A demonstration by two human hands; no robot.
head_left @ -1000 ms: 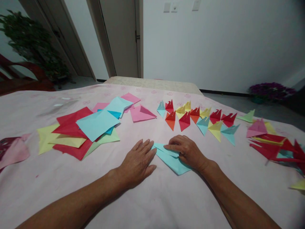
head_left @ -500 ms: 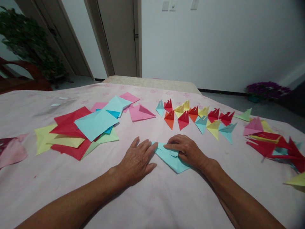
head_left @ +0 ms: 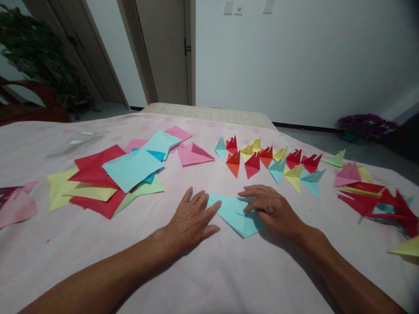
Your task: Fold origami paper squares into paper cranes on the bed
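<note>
A light blue sheet of folded paper (head_left: 237, 220) lies flat on the tablecloth between my hands, its lower tip pointing towards me. My left hand (head_left: 191, 220) rests with fingers stretched out, the index fingertip on the paper's left corner. Over the right part of the paper is my right hand (head_left: 276, 210), fingers apart and partly bent, the tips at the paper's upper right. That hand hides the paper's right corner. Beyond them stand folded paper cranes, such as a red crane (head_left: 252, 165) and a light blue crane (head_left: 276, 170).
A pile of coloured paper with a red sheet (head_left: 98, 163) lies at the left, and a folded pink sheet (head_left: 195, 155) beside it. More folded pieces, including a red one (head_left: 358, 201), are heaped at the right. A pink cloth (head_left: 19, 207) lies far left.
My right hand has lifted a little and shifted right, its fingers spreading. The small folded strip along the paper's top now lies opened out. My left hand has barely moved.
</note>
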